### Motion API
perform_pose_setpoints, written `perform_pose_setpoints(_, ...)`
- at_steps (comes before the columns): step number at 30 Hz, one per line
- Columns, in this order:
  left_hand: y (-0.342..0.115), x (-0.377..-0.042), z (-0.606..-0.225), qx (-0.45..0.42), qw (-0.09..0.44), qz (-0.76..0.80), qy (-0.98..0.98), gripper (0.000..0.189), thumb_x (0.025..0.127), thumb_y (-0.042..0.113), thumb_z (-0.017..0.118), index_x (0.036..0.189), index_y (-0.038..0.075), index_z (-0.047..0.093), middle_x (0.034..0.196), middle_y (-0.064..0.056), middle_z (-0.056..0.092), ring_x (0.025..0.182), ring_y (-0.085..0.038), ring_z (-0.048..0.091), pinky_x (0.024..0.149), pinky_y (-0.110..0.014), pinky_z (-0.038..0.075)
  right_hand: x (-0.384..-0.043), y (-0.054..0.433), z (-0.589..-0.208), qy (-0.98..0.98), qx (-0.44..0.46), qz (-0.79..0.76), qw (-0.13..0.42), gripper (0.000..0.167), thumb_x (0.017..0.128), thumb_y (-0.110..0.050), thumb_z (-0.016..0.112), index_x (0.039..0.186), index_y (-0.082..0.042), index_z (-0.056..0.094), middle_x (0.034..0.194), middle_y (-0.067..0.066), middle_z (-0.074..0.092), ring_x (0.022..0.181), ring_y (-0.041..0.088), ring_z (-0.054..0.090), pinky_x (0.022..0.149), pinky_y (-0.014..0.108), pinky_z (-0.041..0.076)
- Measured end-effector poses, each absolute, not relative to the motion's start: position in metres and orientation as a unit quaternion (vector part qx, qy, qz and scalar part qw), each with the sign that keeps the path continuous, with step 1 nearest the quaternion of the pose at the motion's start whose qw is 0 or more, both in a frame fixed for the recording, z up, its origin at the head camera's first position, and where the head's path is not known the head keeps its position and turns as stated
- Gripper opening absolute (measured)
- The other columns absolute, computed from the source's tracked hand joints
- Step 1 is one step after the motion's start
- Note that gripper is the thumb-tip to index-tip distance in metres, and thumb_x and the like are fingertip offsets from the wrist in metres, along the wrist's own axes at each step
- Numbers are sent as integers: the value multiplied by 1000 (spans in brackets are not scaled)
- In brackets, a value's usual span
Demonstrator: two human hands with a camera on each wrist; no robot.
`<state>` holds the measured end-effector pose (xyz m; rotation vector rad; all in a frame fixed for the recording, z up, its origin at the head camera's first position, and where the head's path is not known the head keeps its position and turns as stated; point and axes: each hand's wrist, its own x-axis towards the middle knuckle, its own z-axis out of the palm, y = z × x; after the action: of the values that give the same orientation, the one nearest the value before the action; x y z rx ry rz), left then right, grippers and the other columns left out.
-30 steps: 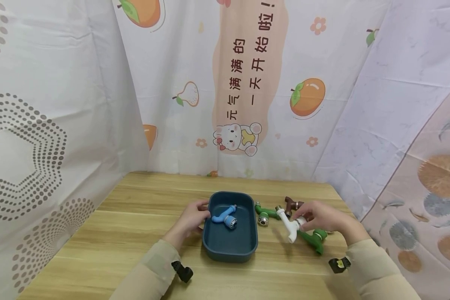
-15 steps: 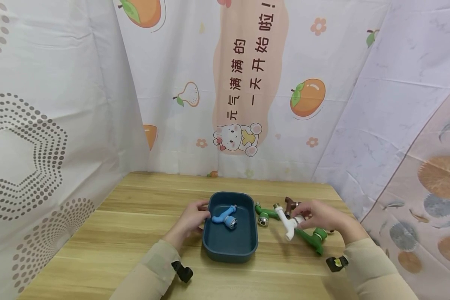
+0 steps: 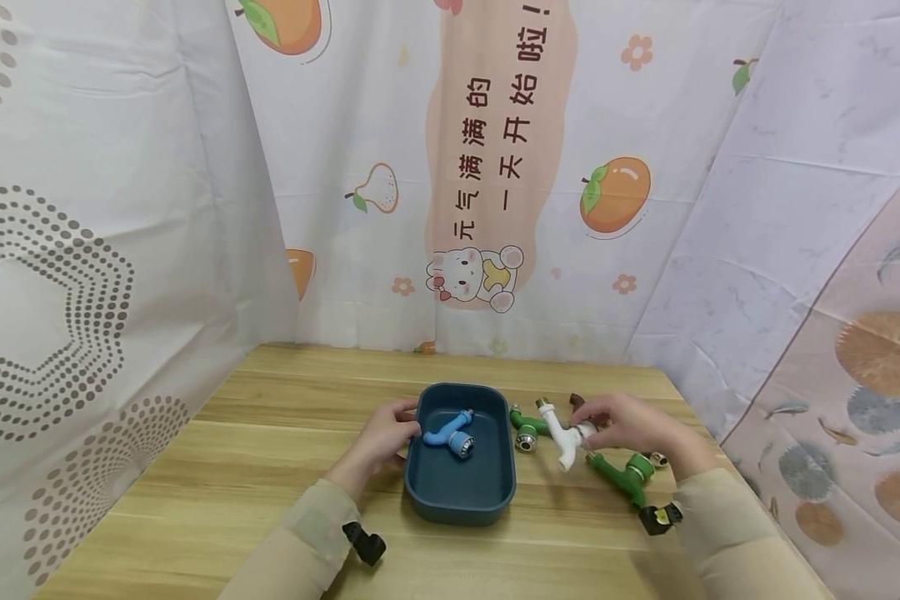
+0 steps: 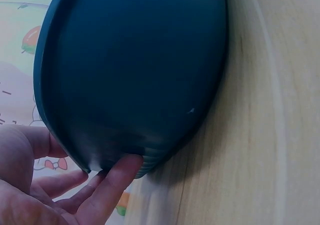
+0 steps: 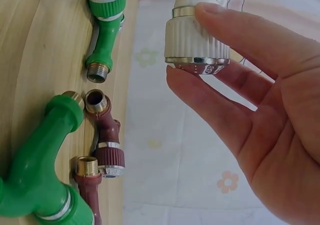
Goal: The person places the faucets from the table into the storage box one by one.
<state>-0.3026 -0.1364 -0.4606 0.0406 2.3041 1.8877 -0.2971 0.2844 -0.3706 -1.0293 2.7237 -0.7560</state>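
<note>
A white tap (image 3: 565, 439) with a brass threaded end is held by its knob in my right hand (image 3: 630, 427), above the table. The right wrist view shows thumb and fingers pinching the ribbed knob (image 5: 196, 39). My left hand (image 3: 382, 435) grips the left rim of a dark blue plastic basin (image 3: 461, 512). Inside that basin lies a blue tap (image 3: 448, 435) with a silver-capped knob. In the left wrist view, fingers (image 4: 117, 180) press against the basin's outer wall.
Between basin and white tap lies a green tap (image 3: 528, 425). Another green tap (image 3: 632, 475) rests below my right hand. Two brown taps, one upper (image 5: 107, 127) and one lower (image 5: 90, 187), lie close together. A printed curtain (image 3: 345, 275) hangs behind the wooden table (image 3: 292, 433).
My right hand has carried the white tap a little left and upward in the head view, toward the basin. The left hand, basin and blue tap have stayed put.
</note>
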Motion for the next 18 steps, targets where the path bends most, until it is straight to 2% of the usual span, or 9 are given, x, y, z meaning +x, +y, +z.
perform_pose_setpoints(9, -137, -303, -461, 15, 80, 630, 772, 61, 87, 4, 61, 148, 6, 52, 136, -24, 57, 110, -38, 61, 57, -49, 59, -304, 274, -369, 901, -348, -249, 65, 24, 88, -20, 80, 111, -17, 76, 92, -5, 64, 80, 15, 55, 68, 28, 48)
perform_pose_setpoints(18, -137, -303, -460, 16, 82, 631, 771, 61, 88, 4, 60, 149, 6, 51, 137, -24, 56, 110, -38, 61, 57, -49, 59, -310, 261, -369, 900, -354, -249, 50, 26, 87, -19, 81, 112, -14, 77, 102, -7, 69, 88, 13, 62, 77, 30, 53)
